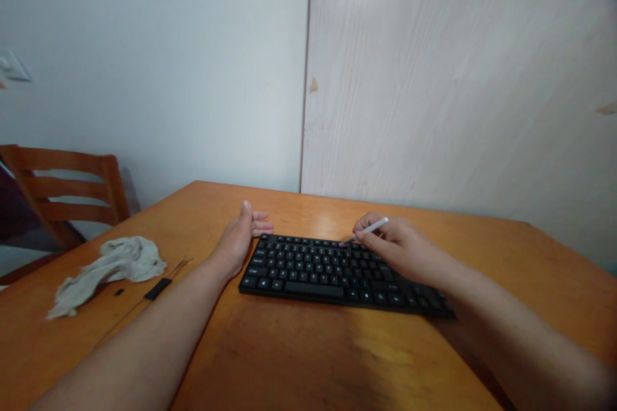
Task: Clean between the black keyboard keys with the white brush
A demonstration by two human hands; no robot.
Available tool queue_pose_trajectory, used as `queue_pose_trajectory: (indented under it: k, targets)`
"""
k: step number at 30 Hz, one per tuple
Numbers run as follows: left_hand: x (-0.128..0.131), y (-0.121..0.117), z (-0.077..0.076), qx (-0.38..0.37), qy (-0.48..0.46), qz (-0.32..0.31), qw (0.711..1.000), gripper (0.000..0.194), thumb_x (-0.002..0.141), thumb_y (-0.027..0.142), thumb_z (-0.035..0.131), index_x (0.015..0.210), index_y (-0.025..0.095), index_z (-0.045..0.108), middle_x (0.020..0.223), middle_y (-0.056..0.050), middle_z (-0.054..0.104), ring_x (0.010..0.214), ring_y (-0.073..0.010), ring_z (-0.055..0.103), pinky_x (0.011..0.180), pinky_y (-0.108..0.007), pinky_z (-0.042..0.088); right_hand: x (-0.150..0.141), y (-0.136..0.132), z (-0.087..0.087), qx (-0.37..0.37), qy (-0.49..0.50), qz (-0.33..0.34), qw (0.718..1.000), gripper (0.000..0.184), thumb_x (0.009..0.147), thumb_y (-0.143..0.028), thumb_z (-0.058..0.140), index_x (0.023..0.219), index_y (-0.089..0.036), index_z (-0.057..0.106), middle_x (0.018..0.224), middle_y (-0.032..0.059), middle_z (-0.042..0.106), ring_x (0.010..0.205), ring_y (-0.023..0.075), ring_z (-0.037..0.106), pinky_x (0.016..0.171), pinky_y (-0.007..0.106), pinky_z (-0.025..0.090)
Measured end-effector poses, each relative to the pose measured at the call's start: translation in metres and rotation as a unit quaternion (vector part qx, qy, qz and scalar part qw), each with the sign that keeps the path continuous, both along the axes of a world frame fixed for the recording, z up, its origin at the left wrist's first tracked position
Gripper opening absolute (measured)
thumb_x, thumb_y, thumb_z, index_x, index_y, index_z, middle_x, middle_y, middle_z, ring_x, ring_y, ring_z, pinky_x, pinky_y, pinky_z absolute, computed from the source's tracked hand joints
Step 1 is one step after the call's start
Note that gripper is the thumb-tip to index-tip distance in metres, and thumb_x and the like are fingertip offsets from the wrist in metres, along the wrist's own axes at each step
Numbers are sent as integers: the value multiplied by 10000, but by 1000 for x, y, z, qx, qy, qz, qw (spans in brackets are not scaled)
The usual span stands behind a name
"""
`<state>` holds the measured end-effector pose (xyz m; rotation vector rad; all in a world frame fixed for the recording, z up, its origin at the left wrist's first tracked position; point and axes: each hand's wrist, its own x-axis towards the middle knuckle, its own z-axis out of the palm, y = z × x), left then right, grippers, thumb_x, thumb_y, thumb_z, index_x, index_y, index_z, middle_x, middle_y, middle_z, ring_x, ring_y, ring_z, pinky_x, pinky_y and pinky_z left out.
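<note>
A black keyboard [313, 289] lies flat on the wooden table. Along its left end rests my left hand [241, 237], thumb up and fingers stretched out past the far left corner; it grips nothing. Over the right part of the keyboard is my right hand [393, 241], pinching a thin white-handled tool [377, 225]. The tool slants down to the left, its darker end at the keyboard's upper rows of keys. I cannot make out what kind of tip it has. My right hand and forearm cover much of the keyboard's right side.
Left of my left forearm lie a crumpled pale cloth [128, 260], a small black piece [118, 292] and a black strip [158, 289] with thin sticks or wires. A wooden chair [72, 186] stands at the left. A wall [216, 77] rises behind the table [289, 353].
</note>
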<state>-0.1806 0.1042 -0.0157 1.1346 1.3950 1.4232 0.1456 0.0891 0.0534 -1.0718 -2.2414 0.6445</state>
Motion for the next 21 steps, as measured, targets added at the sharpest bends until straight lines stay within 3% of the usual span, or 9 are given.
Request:
queue_pose_trajectory:
  k: [8, 14, 21]
  targets:
    - [2, -2, 3, -7, 5, 4, 1000, 846, 860, 806, 254, 1086, 81, 626, 961, -189, 739, 903, -291, 713, 901, -434, 501, -3, -10, 5, -21, -49, 39, 998, 212, 943, -332, 507, 863, -209, 661, 812, 31, 687, 704, 173, 591, 662, 299, 433]
    - [2, -2, 2, -4, 1, 3, 1000, 824, 861, 800, 273, 1084, 92, 629, 958, -185, 740, 907, -295, 712, 895, -438, 502, 3, -19, 16, -70, -47, 68, 994, 192, 903, -316, 544, 823, -205, 678, 697, 20, 663, 633, 166, 558, 601, 286, 422]
    - [1, -1, 1, -1, 1, 3, 1000, 825, 860, 803, 268, 1074, 94, 632, 953, -183, 739, 910, -297, 711, 902, -445, 499, 5, -27, 30, -149, -50, 117, 981, 115, 893, -264, 555, 849, -208, 645, 713, 23, 721, 636, 172, 588, 605, 283, 426]
